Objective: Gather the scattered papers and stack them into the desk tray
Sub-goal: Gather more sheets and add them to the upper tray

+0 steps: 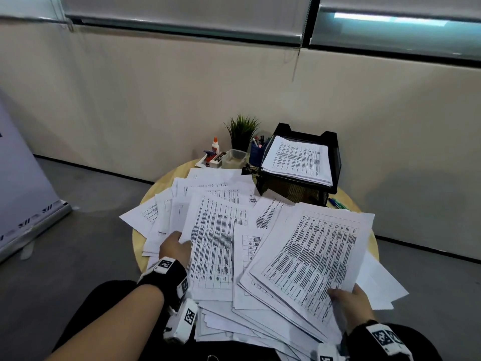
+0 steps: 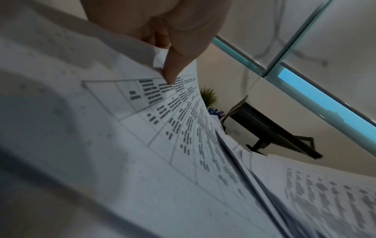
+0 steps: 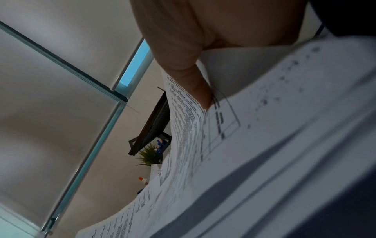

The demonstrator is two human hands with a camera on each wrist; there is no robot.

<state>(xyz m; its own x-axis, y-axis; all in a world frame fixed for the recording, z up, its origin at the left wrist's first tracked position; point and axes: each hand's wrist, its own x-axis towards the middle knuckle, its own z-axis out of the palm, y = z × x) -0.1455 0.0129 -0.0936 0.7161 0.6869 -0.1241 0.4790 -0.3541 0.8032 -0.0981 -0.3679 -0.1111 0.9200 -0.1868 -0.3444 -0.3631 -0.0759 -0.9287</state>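
Printed sheets (image 1: 223, 204) lie scattered over a round wooden table (image 1: 161, 183). A black mesh desk tray (image 1: 299, 188) at the back right holds a stack of papers (image 1: 299, 160). My left hand (image 1: 175, 247) pinches the left edge of a printed sheet (image 1: 216, 246); in the left wrist view the thumb (image 2: 175, 70) presses on that sheet (image 2: 162, 128). My right hand (image 1: 351, 300) grips the near corner of a thick bundle of papers (image 1: 312, 256), lifted slightly off the heap. The right wrist view shows the thumb (image 3: 195, 80) on top of the bundle (image 3: 187, 128).
Behind the papers stand a potted plant (image 1: 242, 131), a blue pen cup (image 1: 256, 151), a glue bottle (image 1: 215, 145), a clear plastic box (image 1: 235, 157) and a stapler (image 1: 216, 158). Pens (image 1: 337, 203) lie right of the tray. A wall is close behind the table.
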